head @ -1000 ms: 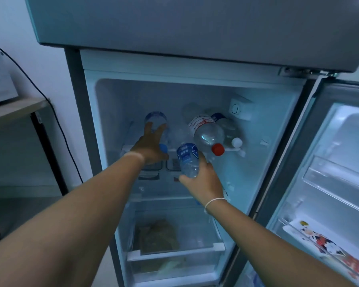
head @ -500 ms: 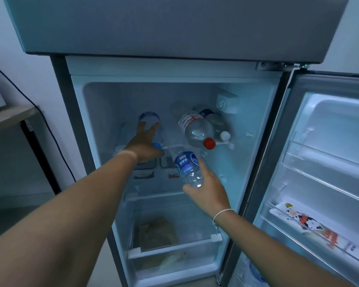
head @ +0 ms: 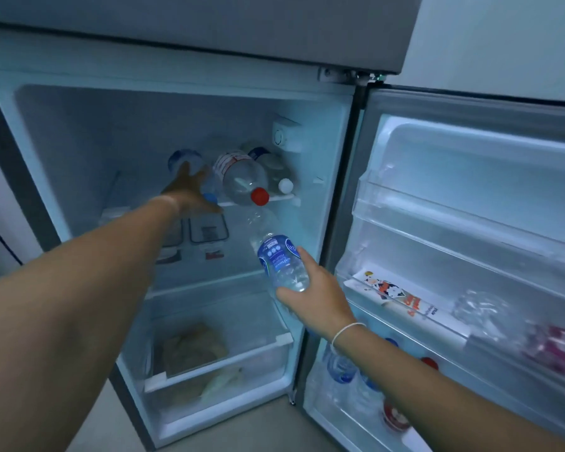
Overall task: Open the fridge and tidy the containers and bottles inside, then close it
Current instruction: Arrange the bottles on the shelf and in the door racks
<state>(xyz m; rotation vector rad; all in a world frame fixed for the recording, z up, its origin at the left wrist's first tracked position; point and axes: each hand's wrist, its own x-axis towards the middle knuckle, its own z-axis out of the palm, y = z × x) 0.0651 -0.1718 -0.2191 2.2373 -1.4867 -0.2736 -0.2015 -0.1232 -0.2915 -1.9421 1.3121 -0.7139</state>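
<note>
The fridge (head: pixel 336 164) stands open, its door (head: pixel 470 203) swung to the right. My right hand (head: pixel 317 301) grips a clear water bottle with a blue label (head: pixel 279 259), held tilted below the upper shelf (head: pixel 284 199). My left hand (head: pixel 190 190) reaches onto that shelf and rests on a lying blue-capped bottle (head: pixel 185 159); whether it grips it is unclear. Beside it lie a red-capped bottle (head: pixel 242 177) and a white-capped bottle (head: pixel 282 177), caps facing out.
A clear drawer (head: pixel 219 367) with bagged food sits at the fridge bottom. Door shelves hold a printed carton (head: pixel 402 296), a crumpled clear bottle (head: pixel 480 311), a pink packet (head: pixel 558 350), and several small bottles (head: pixel 343 367) in the lowest rack.
My right hand has drawn the blue-label bottle down and to the right, out from the upper shelf. My left hand stays on the blue-capped bottle. The view has shifted right.
</note>
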